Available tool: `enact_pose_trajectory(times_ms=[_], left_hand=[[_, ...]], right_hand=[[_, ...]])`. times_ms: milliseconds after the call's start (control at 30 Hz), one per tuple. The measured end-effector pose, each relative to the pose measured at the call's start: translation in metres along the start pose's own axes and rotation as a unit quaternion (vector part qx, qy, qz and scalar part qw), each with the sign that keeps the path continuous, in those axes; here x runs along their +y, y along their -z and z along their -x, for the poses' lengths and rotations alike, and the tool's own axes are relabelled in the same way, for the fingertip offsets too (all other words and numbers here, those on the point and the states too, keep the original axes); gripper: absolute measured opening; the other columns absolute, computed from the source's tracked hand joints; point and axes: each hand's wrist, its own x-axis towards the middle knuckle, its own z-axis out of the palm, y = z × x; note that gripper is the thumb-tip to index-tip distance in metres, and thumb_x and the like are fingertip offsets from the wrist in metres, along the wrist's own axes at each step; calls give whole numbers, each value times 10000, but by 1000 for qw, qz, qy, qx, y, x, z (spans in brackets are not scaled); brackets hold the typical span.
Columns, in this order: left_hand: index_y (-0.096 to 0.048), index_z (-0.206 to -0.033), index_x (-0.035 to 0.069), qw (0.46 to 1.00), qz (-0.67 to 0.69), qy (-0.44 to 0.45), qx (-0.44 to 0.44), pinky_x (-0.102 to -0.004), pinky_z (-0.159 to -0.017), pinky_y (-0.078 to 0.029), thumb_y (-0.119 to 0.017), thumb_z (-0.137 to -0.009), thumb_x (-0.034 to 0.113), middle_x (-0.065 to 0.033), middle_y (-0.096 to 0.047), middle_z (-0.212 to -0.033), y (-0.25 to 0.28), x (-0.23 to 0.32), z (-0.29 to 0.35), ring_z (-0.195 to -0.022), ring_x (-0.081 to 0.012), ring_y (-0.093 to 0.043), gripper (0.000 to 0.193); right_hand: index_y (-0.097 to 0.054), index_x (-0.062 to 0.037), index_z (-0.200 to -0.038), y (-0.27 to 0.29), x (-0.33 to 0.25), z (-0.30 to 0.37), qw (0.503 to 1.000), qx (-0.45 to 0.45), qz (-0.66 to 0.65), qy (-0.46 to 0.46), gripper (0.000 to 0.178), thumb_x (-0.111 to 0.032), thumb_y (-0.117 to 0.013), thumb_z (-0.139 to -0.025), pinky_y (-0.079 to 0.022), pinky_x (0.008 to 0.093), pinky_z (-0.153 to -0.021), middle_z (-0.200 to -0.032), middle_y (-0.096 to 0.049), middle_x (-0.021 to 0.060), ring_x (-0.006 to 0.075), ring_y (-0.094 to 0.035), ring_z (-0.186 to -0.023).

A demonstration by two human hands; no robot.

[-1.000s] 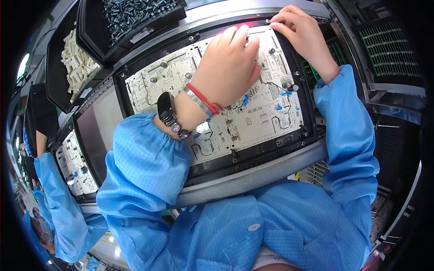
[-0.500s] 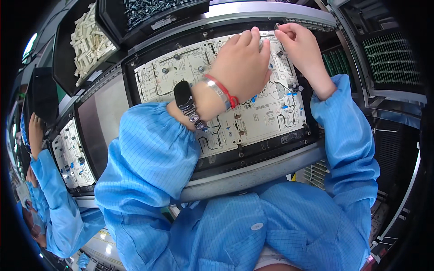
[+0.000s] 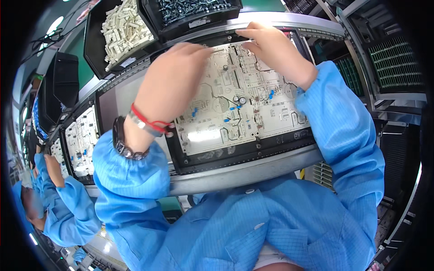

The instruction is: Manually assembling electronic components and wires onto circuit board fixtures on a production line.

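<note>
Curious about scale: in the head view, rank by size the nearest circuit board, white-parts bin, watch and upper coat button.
1. Nearest circuit board
2. White-parts bin
3. Watch
4. Upper coat button

blue everywhere here — the jacket (image 3: pixel 217 226) is a bright sky blue ruled with fine dark lines, a white button (image 3: pixel 259 226) on its front, and the right sleeve (image 3: pixel 350 113) matches. across to the circuit board (image 3: pixel 205 119): creamy white, traced with black lines and dotted with vivid blue components (image 3: pixel 271 94), black frame (image 3: pixel 280 139) around it, silver-grey rail (image 3: pixel 253 167) below. there's a red cord (image 3: pixel 140 116), a silver band (image 3: pixel 150 129), a black watch (image 3: pixel 118 129)! up top, ivory connectors (image 3: pixel 124 31) against a black bin (image 3: pixel 92 52) — next door, steely blue-black screws (image 3: pixel 190 9). out right, a dark rack (image 3: pixel 393 67) striped pale green.
</note>
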Motion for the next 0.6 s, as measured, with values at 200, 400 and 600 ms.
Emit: enact_pose_trajectory(times_ms=[200, 400, 600], left_hand=[[-597, -1132, 30, 994, -67, 83, 21, -369, -890, -488, -558, -784, -18, -133, -593, -1181, -17, -52, 49, -1083, -300, -562, 353], [-596, -1150, 59, 993, -31, 105, 44, -378, -895, -486, -579, -791, -4, -129, -589, -1197, -20, -59, 58, -1085, -319, -562, 365], [-592, -1167, 88, 987, 30, 137, 80, -383, -828, -513, -598, -782, -12, -102, -586, -1201, -20, -60, 67, -1007, -333, -594, 398]], right_hand=[[-648, -15, -979, -16, -4, -4, 998, 35, -43, 17, 184, -65, -669, -803, -496, 327, -712, -879, -600, 94, 256, -612, -782], [-655, 12, -872, -21, -14, -3, 993, 106, -32, -40, 126, -72, -693, -788, -493, 310, -680, -834, -595, 96, 225, -606, -744], [-647, 9, -821, -22, -33, -11, 981, 51, -108, -156, 146, -111, -720, -784, -435, 262, -581, -709, -565, 59, 130, -521, -613]])
